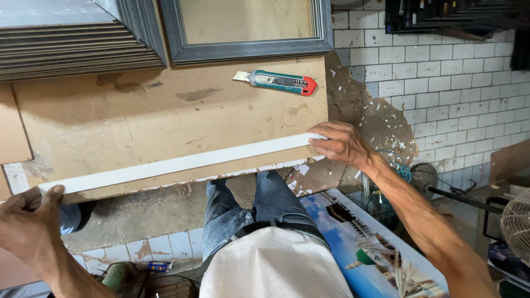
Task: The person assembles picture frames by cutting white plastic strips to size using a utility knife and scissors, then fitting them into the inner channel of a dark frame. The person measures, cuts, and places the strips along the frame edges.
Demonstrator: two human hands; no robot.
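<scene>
A long white strip (182, 163) lies along the near edge of a brown board (165, 118). My left hand (27, 221) pinches the strip's left end at the board's corner. My right hand (342, 144) presses its fingers down on the strip's right end at the board's right edge. A teal utility knife with a red end (279, 81) rests on the board farther away, apart from both hands.
A grey picture frame (248, 51) and a stack of grey frames (77, 49) lie at the far side of the board. A colourful printed picture (359, 237) leans by my legs. White tiled floor, a fan (516, 223) and cables lie at right.
</scene>
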